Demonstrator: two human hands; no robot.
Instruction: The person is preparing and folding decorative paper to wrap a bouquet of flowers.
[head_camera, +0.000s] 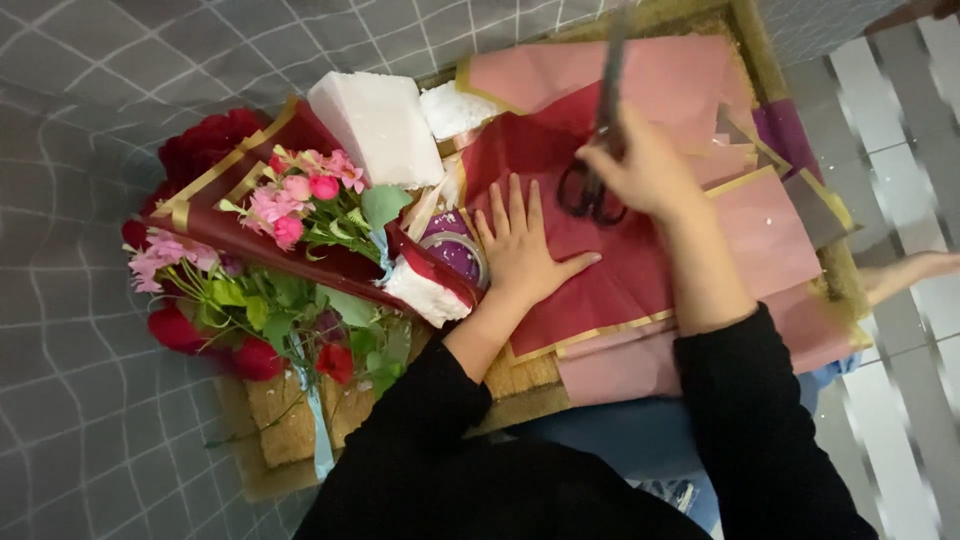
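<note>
My left hand (520, 252) lies flat with fingers spread on a dark red wrapping sheet (610, 285) with a gold edge. My right hand (645, 172) grips black-handled scissors (597, 150), whose blades point away over the same sheet; they are blurred. Pink sheets (770, 235) lie under and beside the red one. Both arms wear black sleeves.
A bouquet of pink and red flowers (290, 215) in dark red wrap lies at left, with loose red roses (255, 358) below it. White foam blocks (378, 125) sit behind. A round purple container (455, 250) is by my left hand. All rest on a woven mat (300, 420) on grey checked fabric.
</note>
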